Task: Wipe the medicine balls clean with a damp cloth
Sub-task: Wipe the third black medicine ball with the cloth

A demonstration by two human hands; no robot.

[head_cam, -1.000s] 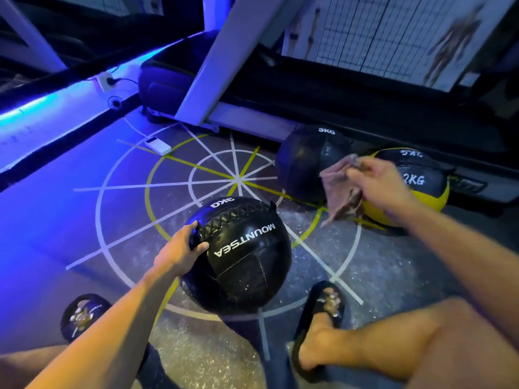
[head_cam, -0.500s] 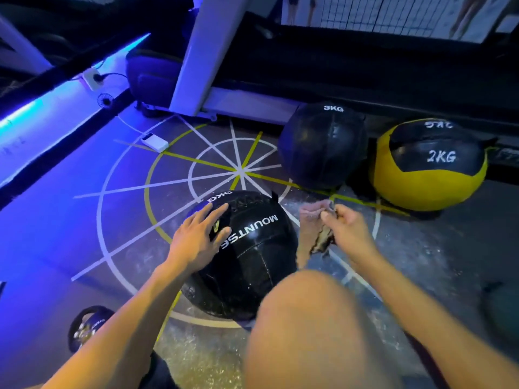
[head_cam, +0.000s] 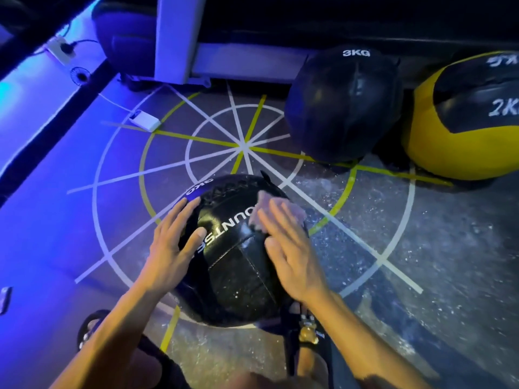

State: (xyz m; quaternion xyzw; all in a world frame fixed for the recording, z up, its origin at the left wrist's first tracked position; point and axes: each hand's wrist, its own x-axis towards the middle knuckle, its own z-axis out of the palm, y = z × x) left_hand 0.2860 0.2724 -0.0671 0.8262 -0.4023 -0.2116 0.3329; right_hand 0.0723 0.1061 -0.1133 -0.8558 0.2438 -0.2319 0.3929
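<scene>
A black medicine ball (head_cam: 233, 256) sits on the floor (head_cam: 421, 248) right in front of the person, on top of the painted white and yellow lines (head_cam: 244, 147). It has "3KG" and white letters printed on it. The left hand (head_cam: 171, 242) lies flat on the left side of the ball, with its fingers spread out and straight. The right hand (head_cam: 289, 248) lies on the right side of the ball, fingers straight and close together, and it presses a pale pink cloth (head_cam: 269, 206) onto the top of the ball. The cloth sticks out past the fingertips. A second black medicine ball (head_cam: 342, 105), also marked "3KG", sits farther back, well apart from the first one. Just beside it on the right is a yellow and black medicine ball (head_cam: 460, 122) marked "2K", partly cut off by the edge of the view. A small white box with a cord (head_cam: 144, 121) lies on the floor to the left. The person's feet in dark sandals (head_cam: 307, 332) show near the bottom, close to the front ball. Blue light shines on the left part of the floor.
</scene>
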